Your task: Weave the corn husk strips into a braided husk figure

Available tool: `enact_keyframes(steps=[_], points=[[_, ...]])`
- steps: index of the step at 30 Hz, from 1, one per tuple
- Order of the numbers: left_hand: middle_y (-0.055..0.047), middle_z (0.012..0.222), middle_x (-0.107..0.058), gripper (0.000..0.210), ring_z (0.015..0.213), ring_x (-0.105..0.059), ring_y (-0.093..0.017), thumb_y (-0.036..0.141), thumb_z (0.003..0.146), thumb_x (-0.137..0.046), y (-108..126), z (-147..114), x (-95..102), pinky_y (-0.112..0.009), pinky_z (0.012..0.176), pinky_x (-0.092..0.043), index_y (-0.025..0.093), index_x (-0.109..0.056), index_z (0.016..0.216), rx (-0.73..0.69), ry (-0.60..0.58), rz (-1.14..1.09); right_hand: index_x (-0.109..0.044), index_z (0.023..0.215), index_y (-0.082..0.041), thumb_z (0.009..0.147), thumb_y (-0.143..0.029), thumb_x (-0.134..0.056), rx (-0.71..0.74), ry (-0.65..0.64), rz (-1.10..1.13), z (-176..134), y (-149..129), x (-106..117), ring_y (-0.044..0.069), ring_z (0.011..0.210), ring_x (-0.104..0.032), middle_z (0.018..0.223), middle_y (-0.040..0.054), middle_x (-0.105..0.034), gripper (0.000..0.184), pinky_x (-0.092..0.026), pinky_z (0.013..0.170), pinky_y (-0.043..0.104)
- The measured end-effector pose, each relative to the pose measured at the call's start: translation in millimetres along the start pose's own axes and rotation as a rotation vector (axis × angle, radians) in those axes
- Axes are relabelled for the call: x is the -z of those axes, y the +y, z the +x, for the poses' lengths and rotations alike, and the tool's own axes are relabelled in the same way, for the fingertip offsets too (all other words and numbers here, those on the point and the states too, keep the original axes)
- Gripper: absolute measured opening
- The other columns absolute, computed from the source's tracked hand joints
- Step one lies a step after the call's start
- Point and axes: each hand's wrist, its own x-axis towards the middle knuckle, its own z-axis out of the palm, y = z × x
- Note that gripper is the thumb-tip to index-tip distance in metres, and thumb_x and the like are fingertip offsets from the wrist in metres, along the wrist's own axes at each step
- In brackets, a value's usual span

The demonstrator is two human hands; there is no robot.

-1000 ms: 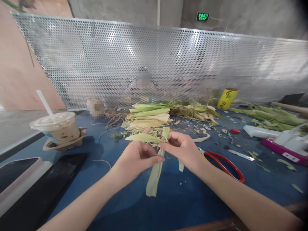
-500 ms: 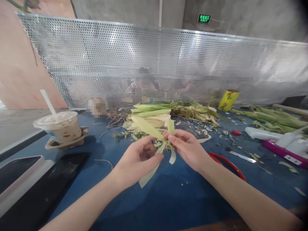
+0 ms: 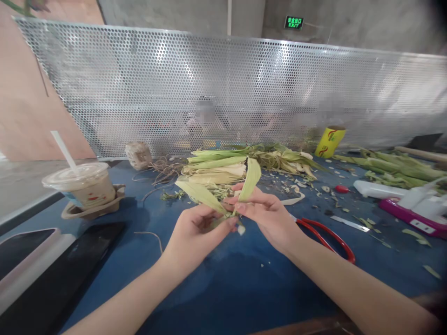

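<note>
Both hands meet over the blue table around a small bundle of pale green corn husk strips (image 3: pixel 252 179). My left hand (image 3: pixel 199 232) is closed on the bundle's lower end, thumb and fingers pinching it. With thumb and fingertips, my right hand (image 3: pixel 267 211) pinches the husk strip that stands up and bends over at its top. Another strip fans out to the upper left above my left hand. The middle of the bundle is partly hidden by fingers. Behind the hands lies a stack of corn husks (image 3: pixel 216 163). Red-handled scissors (image 3: pixel 328 237) lie beside my right wrist.
At left stand a lidded drink cup (image 3: pixel 87 186) in a cardboard holder and a phone (image 3: pixel 28 251) by a black slab. Twine (image 3: pixel 167 170), a yellow can (image 3: pixel 330 142), a craft blade (image 3: pixel 350 224) and a purple power strip (image 3: pixel 414 217) lie around. A perforated metal screen (image 3: pixel 226 83) stands behind.
The bundle has turned in my hands; the strip that hung down below them is out of sight. The upright strip at my right hand now shows longer. Both hands stay close together.
</note>
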Motion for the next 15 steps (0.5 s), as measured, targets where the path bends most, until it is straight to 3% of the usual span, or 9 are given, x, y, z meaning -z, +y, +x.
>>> enact_keyframes(steps=[5, 12, 15], points=[[0.001, 0.057, -0.062, 0.007, 0.046, -0.053, -0.01, 0.022, 0.068, -0.065, 1.1, -1.4, -0.7, -0.022, 0.047, -0.046, 0.016, -0.064, 0.066, 0.02, -0.056, -0.019, -0.072, 0.074, -0.033, 0.068, -0.034, -0.068, -0.049, -0.074, -0.013, -0.8, -0.7, 1.0, 0.02, 0.094, -0.053, 0.092, 0.0019, -0.058, 0.007, -0.046, 0.081, 0.037], [-0.001, 0.057, -0.064, 0.009, 0.052, -0.059, -0.015, 0.024, 0.071, -0.061, 5.4, -3.8, -3.6, -0.027, 0.056, -0.049, 0.015, -0.062, 0.07, 0.13, -0.129, -0.016, -0.071, 0.074, -0.032, 0.069, -0.029, -0.067, 0.103, 0.012, -0.217, 0.0, -5.6, 10.0, 0.023, 0.11, -0.044, 0.109, 0.0001, -0.057, 0.008, -0.041, 0.086, 0.038], [-0.002, 0.058, -0.066, 0.012, 0.054, -0.061, -0.016, 0.027, 0.071, -0.061, 5.7, -3.9, -2.5, -0.028, 0.059, -0.05, 0.016, -0.065, 0.073, 0.14, -0.13, 0.012, -0.071, 0.074, -0.029, 0.071, -0.032, -0.064, 0.168, 0.017, -0.361, 1.5, -7.9, 11.3, 0.022, 0.107, -0.046, 0.107, 0.0016, -0.056, 0.008, -0.041, 0.084, 0.036]])
